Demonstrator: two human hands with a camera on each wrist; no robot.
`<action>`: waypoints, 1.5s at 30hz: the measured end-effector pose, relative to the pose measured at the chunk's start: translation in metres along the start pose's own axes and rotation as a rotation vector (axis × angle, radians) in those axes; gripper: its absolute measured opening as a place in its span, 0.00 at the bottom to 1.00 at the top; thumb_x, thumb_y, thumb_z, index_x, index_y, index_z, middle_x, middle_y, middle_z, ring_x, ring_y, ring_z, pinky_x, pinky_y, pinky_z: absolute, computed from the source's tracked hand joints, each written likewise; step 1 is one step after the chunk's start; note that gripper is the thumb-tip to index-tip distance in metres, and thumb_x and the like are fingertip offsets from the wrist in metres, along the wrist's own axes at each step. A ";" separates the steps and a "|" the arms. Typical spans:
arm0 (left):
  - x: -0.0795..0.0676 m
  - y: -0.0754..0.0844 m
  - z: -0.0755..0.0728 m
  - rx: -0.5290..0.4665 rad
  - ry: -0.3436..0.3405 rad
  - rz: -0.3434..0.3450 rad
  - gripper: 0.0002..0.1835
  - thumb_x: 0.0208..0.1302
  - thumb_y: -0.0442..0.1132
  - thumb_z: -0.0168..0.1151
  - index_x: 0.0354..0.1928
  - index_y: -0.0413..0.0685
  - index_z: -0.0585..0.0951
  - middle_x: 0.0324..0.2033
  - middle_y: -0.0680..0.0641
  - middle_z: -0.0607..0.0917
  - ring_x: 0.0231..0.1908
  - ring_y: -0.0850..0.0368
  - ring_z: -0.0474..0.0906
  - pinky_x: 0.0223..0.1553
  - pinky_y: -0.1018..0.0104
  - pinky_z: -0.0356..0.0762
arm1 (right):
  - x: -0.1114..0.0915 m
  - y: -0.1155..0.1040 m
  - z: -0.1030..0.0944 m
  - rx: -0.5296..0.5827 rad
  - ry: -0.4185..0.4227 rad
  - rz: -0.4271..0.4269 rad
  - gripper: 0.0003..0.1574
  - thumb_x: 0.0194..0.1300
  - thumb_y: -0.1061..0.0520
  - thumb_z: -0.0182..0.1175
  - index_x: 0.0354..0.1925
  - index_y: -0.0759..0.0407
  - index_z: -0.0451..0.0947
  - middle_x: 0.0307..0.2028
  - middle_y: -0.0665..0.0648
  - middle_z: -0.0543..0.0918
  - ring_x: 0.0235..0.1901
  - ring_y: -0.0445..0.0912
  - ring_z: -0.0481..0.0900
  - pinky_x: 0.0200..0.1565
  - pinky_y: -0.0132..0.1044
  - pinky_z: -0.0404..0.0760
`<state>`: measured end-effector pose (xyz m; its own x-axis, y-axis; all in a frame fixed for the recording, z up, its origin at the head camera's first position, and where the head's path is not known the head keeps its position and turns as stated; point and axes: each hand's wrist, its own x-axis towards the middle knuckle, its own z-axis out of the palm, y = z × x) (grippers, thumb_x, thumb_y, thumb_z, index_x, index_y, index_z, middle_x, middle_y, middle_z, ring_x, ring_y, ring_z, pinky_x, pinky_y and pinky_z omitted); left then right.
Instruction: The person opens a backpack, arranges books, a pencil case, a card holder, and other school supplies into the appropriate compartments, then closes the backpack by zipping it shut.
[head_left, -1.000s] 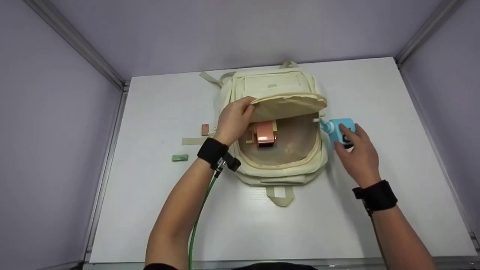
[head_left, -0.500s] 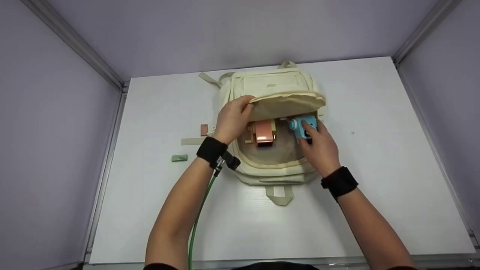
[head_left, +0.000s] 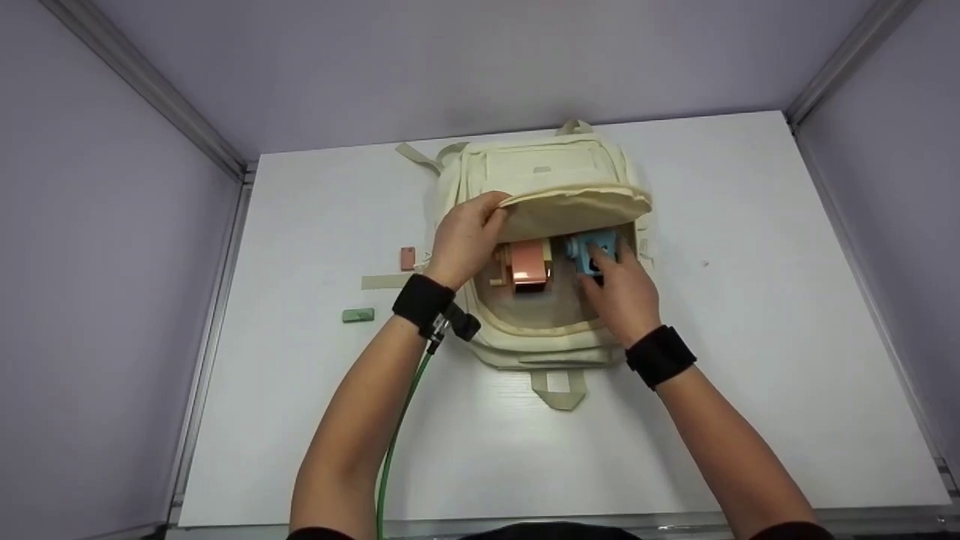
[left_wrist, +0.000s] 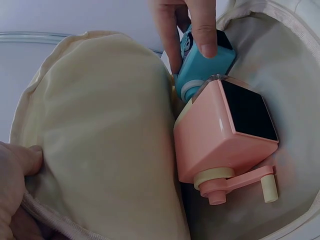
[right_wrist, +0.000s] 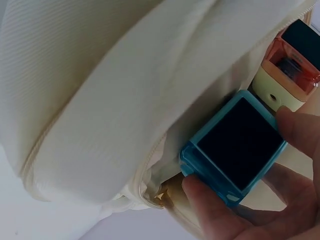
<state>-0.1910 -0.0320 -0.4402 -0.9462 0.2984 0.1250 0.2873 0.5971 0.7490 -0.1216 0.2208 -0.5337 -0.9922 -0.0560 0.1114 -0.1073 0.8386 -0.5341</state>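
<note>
A cream backpack lies on the table with its front pocket unzipped. My left hand pinches the edge of the pocket flap and holds it raised. Inside the pocket sits a pink crank pencil sharpener, its handle towards the left side. My right hand reaches into the pocket and grips a blue pencil sharpener between thumb and fingers, to the right of the pink one. In the left wrist view the two sharpeners stand close together. The blue one's crank is hidden in the head view.
Left of the backpack lie a small pink block and a green block on the white table. A strap sticks out between them. Lilac panels wall in the back and sides.
My right hand has carried the blue sharpener leftwards from beside the backpack into the open pocket, next to the pink one. My left hand keeps the flap raised in the same spot.
</note>
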 end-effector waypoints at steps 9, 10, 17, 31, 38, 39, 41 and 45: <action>-0.002 -0.002 0.002 0.014 -0.011 -0.003 0.13 0.80 0.43 0.54 0.54 0.54 0.86 0.45 0.54 0.88 0.33 0.60 0.77 0.39 0.63 0.73 | -0.005 0.009 -0.002 0.010 -0.071 -0.015 0.39 0.74 0.53 0.61 0.77 0.60 0.62 0.75 0.78 0.52 0.66 0.72 0.67 0.58 0.62 0.74; -0.003 -0.001 0.002 0.016 -0.011 -0.002 0.13 0.80 0.43 0.54 0.54 0.54 0.86 0.45 0.53 0.88 0.34 0.60 0.78 0.39 0.63 0.74 | -0.007 0.011 -0.004 0.021 -0.067 -0.013 0.40 0.73 0.53 0.62 0.77 0.61 0.62 0.75 0.78 0.52 0.67 0.71 0.66 0.59 0.62 0.74; -0.009 0.000 0.002 0.018 -0.054 0.021 0.15 0.80 0.40 0.52 0.59 0.53 0.85 0.46 0.53 0.88 0.31 0.60 0.75 0.36 0.64 0.72 | -0.019 0.027 -0.026 0.143 0.193 0.007 0.27 0.72 0.58 0.61 0.66 0.67 0.72 0.65 0.69 0.72 0.60 0.62 0.75 0.57 0.57 0.75; -0.038 -0.010 0.010 0.200 -0.177 0.266 0.17 0.80 0.40 0.54 0.64 0.58 0.82 0.60 0.54 0.83 0.50 0.60 0.83 0.50 0.63 0.80 | -0.027 0.060 -0.023 0.259 0.000 0.148 0.43 0.76 0.60 0.53 0.81 0.61 0.48 0.70 0.70 0.67 0.58 0.63 0.77 0.56 0.56 0.78; -0.054 -0.020 0.020 0.280 -0.249 0.415 0.20 0.78 0.37 0.56 0.68 0.57 0.79 0.67 0.51 0.78 0.65 0.55 0.74 0.60 0.59 0.76 | -0.025 0.058 -0.020 0.342 -0.050 0.250 0.31 0.78 0.53 0.52 0.73 0.64 0.66 0.61 0.68 0.77 0.57 0.61 0.77 0.57 0.56 0.77; -0.055 -0.020 0.022 0.273 -0.247 0.417 0.20 0.78 0.37 0.56 0.68 0.56 0.79 0.67 0.51 0.78 0.66 0.55 0.74 0.61 0.59 0.75 | -0.025 0.057 -0.020 0.347 -0.034 0.245 0.29 0.77 0.53 0.53 0.70 0.64 0.70 0.60 0.68 0.78 0.57 0.61 0.77 0.56 0.55 0.77; -0.056 -0.021 0.024 0.249 -0.233 0.409 0.20 0.79 0.37 0.55 0.68 0.55 0.79 0.67 0.51 0.78 0.66 0.55 0.74 0.62 0.59 0.74 | -0.025 0.054 -0.017 0.356 -0.006 0.210 0.25 0.75 0.54 0.58 0.65 0.63 0.75 0.58 0.67 0.79 0.55 0.60 0.78 0.53 0.55 0.79; -0.054 -0.020 0.026 0.178 -0.180 0.365 0.18 0.80 0.37 0.52 0.66 0.55 0.81 0.66 0.51 0.79 0.65 0.56 0.75 0.62 0.61 0.74 | -0.026 0.049 -0.009 0.301 0.037 0.102 0.21 0.71 0.59 0.64 0.60 0.63 0.81 0.62 0.66 0.77 0.54 0.60 0.79 0.51 0.55 0.80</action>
<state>-0.1418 -0.0408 -0.4783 -0.7412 0.6293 0.2336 0.6342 0.5426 0.5507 -0.1009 0.2680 -0.5555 -0.9964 0.0444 0.0717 -0.0267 0.6402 -0.7677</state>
